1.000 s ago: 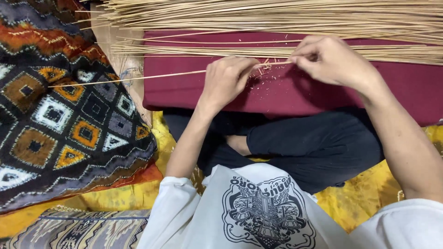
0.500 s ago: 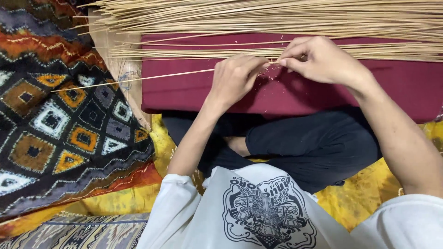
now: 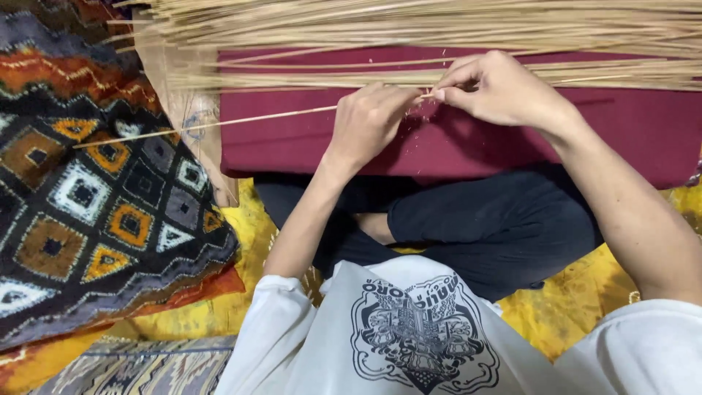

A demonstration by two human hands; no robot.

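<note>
A patterned rug (image 3: 88,212) of dark, orange and white diamonds fills the left side, lying over a yellow cloth (image 3: 197,314) that spreads beneath the seated person. A maroon cushion (image 3: 307,139) stretches across the middle, set in front of the person's crossed legs in dark trousers (image 3: 497,227). Below them shows a white shirt (image 3: 417,336) with a black printed emblem.

Along the top runs a broad bundle of thin, pale sticks (image 3: 409,22), lying roughly side to side, its lower strands resting on the far edge of the cushion. A strip of brown paper (image 3: 186,110) lies between the rug and the cushion, under the bundle's left end.

The left hand (image 3: 369,121) is curled over the cushion, its fingers closed round a single stick (image 3: 219,123). That stick runs from the hands out to the left, slightly downward, crossing the cushion and the paper, its far tip over the rug. The right hand (image 3: 501,88) sits just beside the left, near the bundle's lower edge, with thumb and forefinger pressed together, pinching the stick's near end; the other fingers are bent loosely. The two hands almost touch at the pinch. Small pale flecks (image 3: 431,128) dot the cushion beneath them.
</note>
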